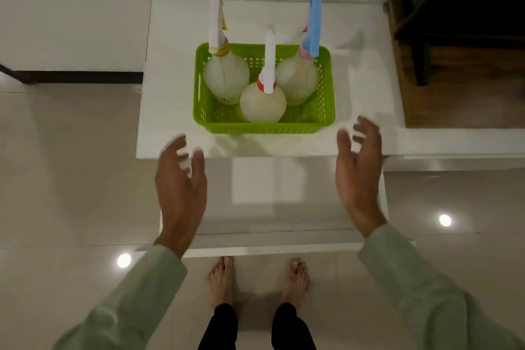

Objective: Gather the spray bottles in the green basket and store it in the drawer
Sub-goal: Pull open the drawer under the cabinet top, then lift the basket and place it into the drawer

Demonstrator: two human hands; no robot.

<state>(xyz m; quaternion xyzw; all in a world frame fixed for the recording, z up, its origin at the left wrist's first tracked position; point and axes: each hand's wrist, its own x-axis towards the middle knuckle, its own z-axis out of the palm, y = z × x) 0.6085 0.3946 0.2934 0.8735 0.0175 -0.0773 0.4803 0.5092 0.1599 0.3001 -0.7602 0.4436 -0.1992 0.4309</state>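
A green perforated basket (264,127) stands on top of a white cabinet (170,71). Three translucent spray bottles stand upright inside it: one with a yellow and white head (225,77) at the left, one with a red collar and white head (262,105) at the front middle, one with a pink and blue head (297,79) at the right. My left hand (181,182) hovers below the basket's left front corner, fingers spread, holding nothing. My right hand (359,167) hovers below its right front corner, also spread and apart from the basket. Beneath both hands a white drawer (270,244) is pulled out.
A dark wooden piece of furniture (460,23) stands at the right on a brown wooden surface (454,105). A white wall with a dark skirting (76,77) lies to the left. My bare feet (257,278) stand on glossy tiles in front of the drawer.
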